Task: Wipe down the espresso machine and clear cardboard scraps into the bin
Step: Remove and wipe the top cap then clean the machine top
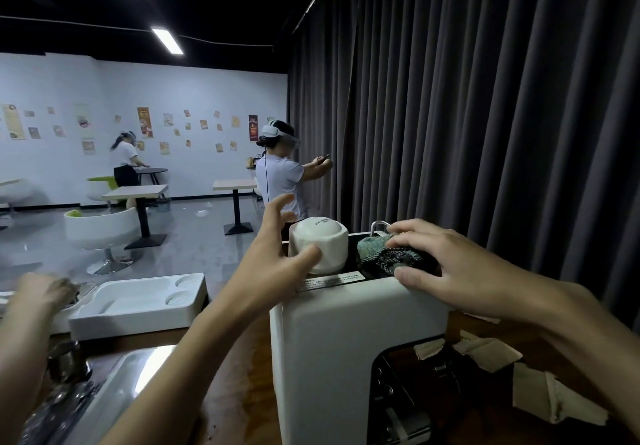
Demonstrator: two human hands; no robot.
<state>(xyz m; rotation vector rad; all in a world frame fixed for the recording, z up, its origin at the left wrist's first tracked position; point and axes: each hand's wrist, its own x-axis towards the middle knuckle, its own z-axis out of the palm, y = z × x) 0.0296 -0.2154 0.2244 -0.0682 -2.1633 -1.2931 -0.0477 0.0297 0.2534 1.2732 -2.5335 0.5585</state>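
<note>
The white espresso machine (332,347) stands in front of me on a wooden counter. An upturned white cup (323,242) sits on its top. My left hand (273,254) is spread beside the cup, with the thumb touching the cup's front. My right hand (446,264) grips a green-grey cloth (377,250) against the machine's dark top, fingers curled over it and thumb at the front edge. Torn cardboard scraps (491,351) lie on the counter to the right of the machine, and a bigger scrap (547,396) lies nearer to me.
A white moulded tray (138,302) sits on the counter to the left, with another person's hand (41,288) beside it. A metal sink (117,396) and tap (65,361) are at the lower left. A dark curtain (485,115) hangs behind the machine. Two people stand among tables beyond.
</note>
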